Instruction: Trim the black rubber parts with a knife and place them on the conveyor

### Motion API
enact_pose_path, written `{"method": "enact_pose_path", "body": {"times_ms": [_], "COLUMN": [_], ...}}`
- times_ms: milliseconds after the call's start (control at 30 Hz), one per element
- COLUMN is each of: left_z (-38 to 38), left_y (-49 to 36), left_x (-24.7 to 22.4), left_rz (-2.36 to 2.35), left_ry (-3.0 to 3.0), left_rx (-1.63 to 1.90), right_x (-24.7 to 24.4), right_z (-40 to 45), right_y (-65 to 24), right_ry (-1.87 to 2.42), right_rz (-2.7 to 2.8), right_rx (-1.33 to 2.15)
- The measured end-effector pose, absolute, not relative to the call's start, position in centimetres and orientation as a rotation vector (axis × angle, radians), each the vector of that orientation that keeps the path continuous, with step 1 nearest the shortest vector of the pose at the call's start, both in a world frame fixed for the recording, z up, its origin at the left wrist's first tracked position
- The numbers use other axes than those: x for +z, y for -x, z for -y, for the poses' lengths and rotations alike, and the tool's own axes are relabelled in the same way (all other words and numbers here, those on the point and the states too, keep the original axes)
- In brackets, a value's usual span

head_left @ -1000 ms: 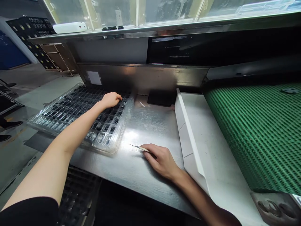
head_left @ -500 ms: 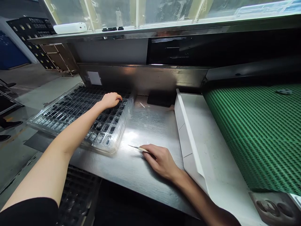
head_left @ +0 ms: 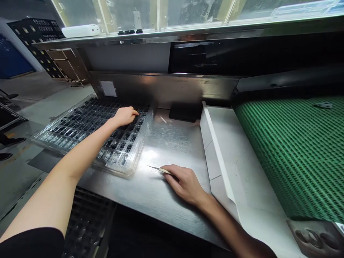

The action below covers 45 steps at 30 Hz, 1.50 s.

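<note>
My left hand (head_left: 125, 116) reaches over the far right part of a clear plastic tray (head_left: 130, 170). Its fingers are bent together and point down at a cell; what they pinch, if anything, is hidden. Small black parts (head_left: 129, 147) sit in many of the tray's cells. Above the steel tabletop (head_left: 172, 143), to the right of the tray, my right hand (head_left: 185, 184) is closed around the pale handle of a craft knife (head_left: 162, 170). The knife's thin, pointed blade faces left toward the tray's near right corner and touches nothing that I can see.
A white trough (head_left: 217, 154) borders the table on the right, beside a green conveyor belt (head_left: 298, 143) carrying a small flat piece (head_left: 323, 104). A black flat object (head_left: 183, 113) and a thin white strip (head_left: 162, 119) lie at the back. Above runs a steel ledge (head_left: 188, 35).
The view has shifted very slightly. My left hand stays at the same part of the tray, and my right hand keeps its hold on the craft knife.
</note>
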<state>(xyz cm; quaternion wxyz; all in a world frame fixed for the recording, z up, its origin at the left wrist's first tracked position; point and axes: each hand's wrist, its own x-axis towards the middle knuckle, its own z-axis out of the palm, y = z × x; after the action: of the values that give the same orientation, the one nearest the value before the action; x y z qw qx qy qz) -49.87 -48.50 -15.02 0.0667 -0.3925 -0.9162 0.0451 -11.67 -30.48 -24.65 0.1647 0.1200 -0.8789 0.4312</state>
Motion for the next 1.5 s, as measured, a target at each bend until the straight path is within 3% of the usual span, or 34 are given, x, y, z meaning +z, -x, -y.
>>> {"method": "enact_pose_path", "body": {"times_ms": [1500], "left_z": [47.68], "left_y": [49.32], "left_x": [-14.74], "left_rz": [2.732], "left_ry": [1.164], "left_rx": [0.181], "right_x": [-24.75], "right_z": [30.42], "right_y": [11.59], "right_ry": [-0.357], "right_rz": [2.553], "right_rx": [1.21]}}
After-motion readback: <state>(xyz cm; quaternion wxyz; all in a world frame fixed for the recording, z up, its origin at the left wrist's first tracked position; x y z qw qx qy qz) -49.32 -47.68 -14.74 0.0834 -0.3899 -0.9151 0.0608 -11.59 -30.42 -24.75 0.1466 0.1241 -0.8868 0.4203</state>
